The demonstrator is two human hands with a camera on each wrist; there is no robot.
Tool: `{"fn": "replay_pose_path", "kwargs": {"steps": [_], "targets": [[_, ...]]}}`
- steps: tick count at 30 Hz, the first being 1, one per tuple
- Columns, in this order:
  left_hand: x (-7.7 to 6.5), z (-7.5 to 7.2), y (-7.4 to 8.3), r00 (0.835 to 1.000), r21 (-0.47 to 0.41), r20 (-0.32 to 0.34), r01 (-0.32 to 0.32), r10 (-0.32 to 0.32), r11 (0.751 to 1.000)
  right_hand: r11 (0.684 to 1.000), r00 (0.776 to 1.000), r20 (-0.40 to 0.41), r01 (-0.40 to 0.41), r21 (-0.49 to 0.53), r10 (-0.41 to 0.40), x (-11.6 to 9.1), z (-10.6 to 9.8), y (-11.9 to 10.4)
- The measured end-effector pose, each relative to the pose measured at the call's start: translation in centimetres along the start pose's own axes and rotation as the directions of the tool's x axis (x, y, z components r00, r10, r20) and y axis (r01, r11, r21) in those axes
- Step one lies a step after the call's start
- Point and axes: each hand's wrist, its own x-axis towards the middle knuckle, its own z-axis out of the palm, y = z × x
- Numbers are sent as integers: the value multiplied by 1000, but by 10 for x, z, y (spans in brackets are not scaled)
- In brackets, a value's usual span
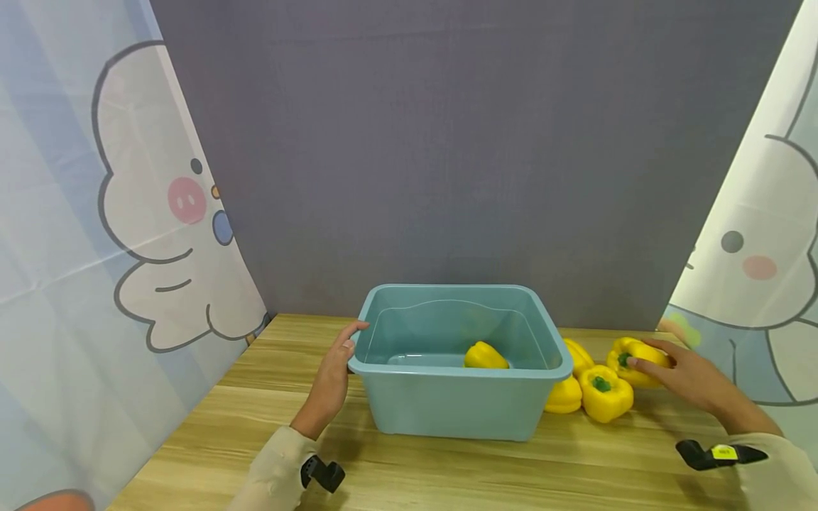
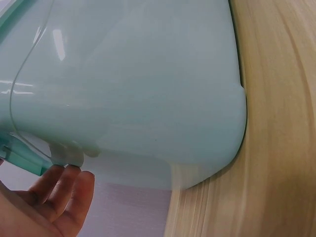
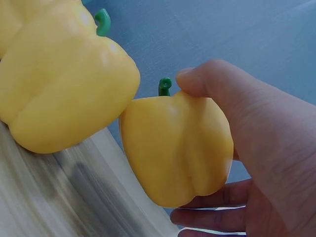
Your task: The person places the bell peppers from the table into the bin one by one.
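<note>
A blue-green plastic tub (image 1: 456, 404) stands on the table with one yellow bell pepper (image 1: 486, 356) inside. My left hand (image 1: 329, 376) holds the tub's left rim, and several of its fingers (image 2: 79, 195) touch the outer wall under the rim in the left wrist view. To the right of the tub, my right hand (image 1: 693, 376) grips a yellow bell pepper (image 3: 175, 148) with a green stem. The thumb lies on top near the stem while other fingers reach underneath. Right beside it sits another yellow bell pepper (image 1: 606, 394).
More yellow bell peppers (image 1: 564, 396) cluster against the tub's right side, partly hidden by it. The wood-grain table (image 1: 409, 475) ends at a grey backdrop (image 1: 447, 156). Printed cartoon curtains (image 1: 57, 234) hang on both sides.
</note>
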Motion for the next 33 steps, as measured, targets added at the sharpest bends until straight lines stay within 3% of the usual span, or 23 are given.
{"fn": "replay_pose_path", "kwargs": {"steps": [23, 33], "targets": [[1, 0, -2, 1000, 16, -8, 16, -16, 1000, 1000, 999, -42, -2, -3, 2, 1, -2, -7], [0, 0, -2, 1000, 21, -11, 13, -13, 1000, 985, 1000, -18, 4, 174, -1, -1, -10, -25]]}}
